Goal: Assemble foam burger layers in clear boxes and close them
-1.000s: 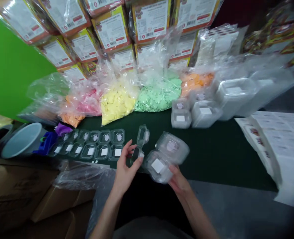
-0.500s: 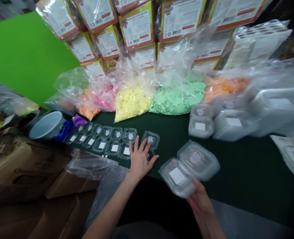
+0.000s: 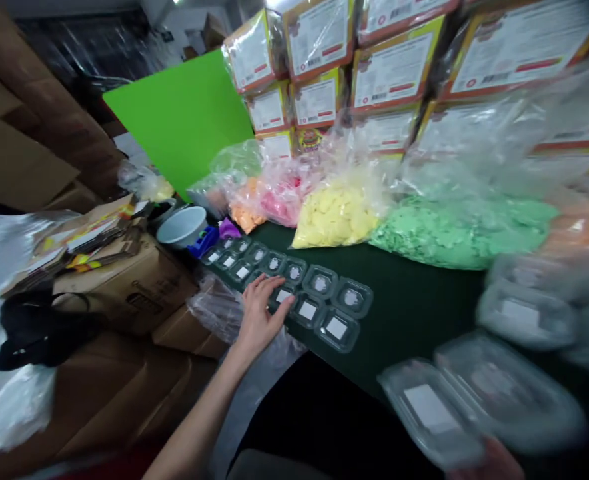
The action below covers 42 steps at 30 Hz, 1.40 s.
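My left hand (image 3: 264, 310), fingers apart, is over the near side of the double row of open clear plastic clamshell boxes (image 3: 353, 298). Its fingers cover part of some boxes; whether they touch them is unclear. Each box lies flat, with a white rectangular label (image 3: 336, 327) on the near half and a pale round sticker on the far half. Low at the right, my right hand (image 3: 494, 460) grips nested open clamshells (image 3: 429, 407) by their near edge. The held clamshells are blurred, and most of that hand is outside the view.
Clear bags of yellow (image 3: 337, 217), green (image 3: 464, 230), pink and orange pieces line the table's back, before stacked labelled boxes (image 3: 394, 60). More clamshells (image 3: 524, 313) stand at right. A pale blue bowl (image 3: 182, 227) and cardboard cartons (image 3: 119, 293) are at left.
The view has swung left. My left hand has moved left along the rows, and the rightmost clamshells now sit close against their neighbours. My right hand still holds the nested clamshells.
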Each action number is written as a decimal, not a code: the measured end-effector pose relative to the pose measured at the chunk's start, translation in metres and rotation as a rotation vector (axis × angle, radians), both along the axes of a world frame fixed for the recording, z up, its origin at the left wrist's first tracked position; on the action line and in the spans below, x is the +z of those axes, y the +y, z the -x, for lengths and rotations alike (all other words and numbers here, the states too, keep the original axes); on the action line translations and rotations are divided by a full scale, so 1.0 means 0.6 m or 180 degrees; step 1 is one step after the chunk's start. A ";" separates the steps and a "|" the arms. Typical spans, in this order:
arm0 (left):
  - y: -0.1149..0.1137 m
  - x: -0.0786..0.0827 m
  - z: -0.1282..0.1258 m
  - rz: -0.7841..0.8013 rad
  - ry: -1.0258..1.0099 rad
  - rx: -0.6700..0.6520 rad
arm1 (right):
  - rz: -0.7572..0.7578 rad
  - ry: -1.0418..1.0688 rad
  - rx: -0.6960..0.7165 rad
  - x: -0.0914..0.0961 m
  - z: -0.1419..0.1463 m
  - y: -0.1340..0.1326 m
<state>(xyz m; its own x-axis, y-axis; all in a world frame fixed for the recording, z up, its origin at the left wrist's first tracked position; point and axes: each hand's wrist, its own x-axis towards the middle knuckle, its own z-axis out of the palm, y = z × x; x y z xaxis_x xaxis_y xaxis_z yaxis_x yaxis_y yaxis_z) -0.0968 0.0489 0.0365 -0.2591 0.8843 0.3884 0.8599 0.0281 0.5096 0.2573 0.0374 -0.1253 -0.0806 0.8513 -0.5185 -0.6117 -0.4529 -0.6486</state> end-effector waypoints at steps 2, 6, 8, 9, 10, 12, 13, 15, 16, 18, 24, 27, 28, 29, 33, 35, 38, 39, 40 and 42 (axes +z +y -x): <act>-0.021 0.017 -0.034 0.0137 -0.0434 -0.0559 | 0.0346 -0.0070 -0.0334 0.039 0.057 0.003; -0.038 0.017 -0.141 0.0789 -0.0907 -0.1707 | 0.0055 0.0071 -0.0421 0.099 0.146 0.011; -0.034 0.004 -0.178 0.0917 -0.1036 -0.1841 | -0.0037 0.0126 -0.0435 0.108 0.151 0.010; -0.030 -0.002 -0.190 0.0956 -0.1099 -0.1864 | -0.0060 0.0152 -0.0435 0.109 0.146 0.006; -0.026 -0.008 -0.199 0.0986 -0.1155 -0.1899 | -0.0083 0.0180 -0.0429 0.108 0.138 0.000; -0.020 -0.016 -0.211 0.1030 -0.1223 -0.2017 | -0.0130 0.0217 -0.0433 0.105 0.118 -0.013; -0.019 -0.018 -0.216 0.1047 -0.1230 -0.2086 | -0.0146 0.0227 -0.0441 0.102 0.108 -0.019; -0.022 -0.018 -0.227 0.1061 -0.1242 -0.2206 | -0.0185 0.0279 -0.0433 0.098 0.092 -0.029; -0.024 -0.018 -0.232 0.1069 -0.1276 -0.2245 | -0.0203 0.0319 -0.0438 0.095 0.085 -0.033; -0.026 -0.020 -0.240 0.1099 -0.1459 -0.2248 | -0.0205 0.0404 -0.0458 0.090 0.073 -0.037; -0.019 -0.031 -0.247 0.1224 -0.2228 -0.1880 | -0.0211 0.0516 -0.0294 0.071 0.041 -0.043; -0.021 -0.026 -0.259 0.1199 -0.1941 -0.1934 | -0.0178 0.0406 -0.0356 0.064 0.038 -0.043; -0.023 -0.022 -0.265 0.1152 -0.1720 -0.1994 | -0.0180 0.0381 -0.0378 0.063 0.040 -0.042; -0.025 -0.018 -0.271 0.1095 -0.1473 -0.2054 | -0.0210 0.0384 -0.0384 0.062 0.043 -0.041; -0.030 -0.003 -0.282 0.0992 -0.0851 -0.2124 | -0.0283 0.0447 -0.0337 0.056 0.055 -0.033; -0.027 0.003 -0.281 0.1093 -0.0827 -0.2077 | -0.0204 0.0426 -0.0363 0.052 0.060 -0.030; -0.024 0.006 -0.276 0.1234 -0.0862 -0.2038 | -0.0159 0.0434 -0.0456 0.047 0.066 -0.027; -0.024 0.006 -0.275 0.1251 -0.0870 -0.2038 | -0.0219 0.0466 -0.0489 0.048 0.067 -0.027; -0.024 0.006 -0.275 0.1258 -0.0874 -0.2055 | -0.0325 0.0518 -0.0511 0.050 0.068 -0.026; -0.025 0.003 -0.277 0.1261 -0.0845 -0.2150 | -0.0554 0.0632 -0.0533 0.058 0.067 -0.026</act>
